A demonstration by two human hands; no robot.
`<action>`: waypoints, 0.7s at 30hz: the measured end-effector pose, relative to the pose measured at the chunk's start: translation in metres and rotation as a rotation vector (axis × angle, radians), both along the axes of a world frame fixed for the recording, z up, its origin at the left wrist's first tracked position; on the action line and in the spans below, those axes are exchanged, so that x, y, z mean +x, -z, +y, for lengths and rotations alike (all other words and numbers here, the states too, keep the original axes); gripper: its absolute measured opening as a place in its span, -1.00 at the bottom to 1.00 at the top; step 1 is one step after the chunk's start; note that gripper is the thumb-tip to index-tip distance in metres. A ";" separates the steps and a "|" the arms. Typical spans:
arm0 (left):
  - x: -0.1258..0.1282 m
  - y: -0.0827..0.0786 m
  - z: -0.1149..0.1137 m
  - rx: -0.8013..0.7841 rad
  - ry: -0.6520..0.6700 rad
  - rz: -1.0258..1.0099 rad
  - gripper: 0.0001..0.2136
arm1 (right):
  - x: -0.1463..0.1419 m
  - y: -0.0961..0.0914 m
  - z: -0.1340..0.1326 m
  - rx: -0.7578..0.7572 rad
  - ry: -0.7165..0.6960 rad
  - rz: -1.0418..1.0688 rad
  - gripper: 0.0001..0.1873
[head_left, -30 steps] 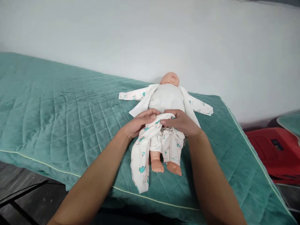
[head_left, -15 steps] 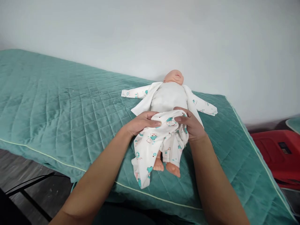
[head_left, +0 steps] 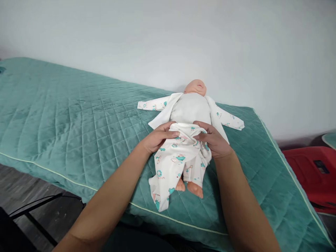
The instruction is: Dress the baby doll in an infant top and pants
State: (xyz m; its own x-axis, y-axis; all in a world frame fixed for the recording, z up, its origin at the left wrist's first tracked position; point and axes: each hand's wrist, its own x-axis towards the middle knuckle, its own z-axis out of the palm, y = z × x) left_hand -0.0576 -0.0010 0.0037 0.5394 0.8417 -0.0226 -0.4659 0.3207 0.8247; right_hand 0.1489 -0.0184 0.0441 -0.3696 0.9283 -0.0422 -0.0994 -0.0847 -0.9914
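A baby doll (head_left: 190, 108) lies on its back, head toward the wall. An open white baby jacket (head_left: 154, 104) with printed sleeves covers its arms. Over its hips and legs lie white baby trousers (head_left: 172, 161) with teal prints. My left hand (head_left: 160, 135) pinches the waistband on the left, thumb on top. My right hand (head_left: 214, 140) grips the waistband on the right, fingers curled over the cloth. One trouser leg covers the doll's right-hand leg down to the ankle; the other hangs loose to the left. Both bare feet (head_left: 195, 189) stick out below.
A teal quilted cover (head_left: 78, 122) spreads over the bed beneath the doll. The bed touches a pale wall (head_left: 131, 38). At the right stands a red plastic chair (head_left: 312, 171). A black metal frame (head_left: 39, 224) is at the lower left.
The waistband is drawn slightly flatter and wider across the doll's waist between my hands. The loose trouser leg has shifted a little to the right. The doll lies in the same place.
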 end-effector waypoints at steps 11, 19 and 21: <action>0.006 0.005 0.003 0.002 -0.192 0.010 -0.57 | -0.005 -0.013 -0.006 0.062 -0.343 -0.406 -0.59; -0.006 -0.011 -0.002 0.265 0.198 0.269 -0.42 | -0.009 0.005 -0.002 -0.023 0.125 0.062 -0.70; -0.006 -0.012 -0.004 0.219 0.243 0.276 -0.49 | -0.010 0.004 -0.001 -0.033 0.123 0.106 -0.65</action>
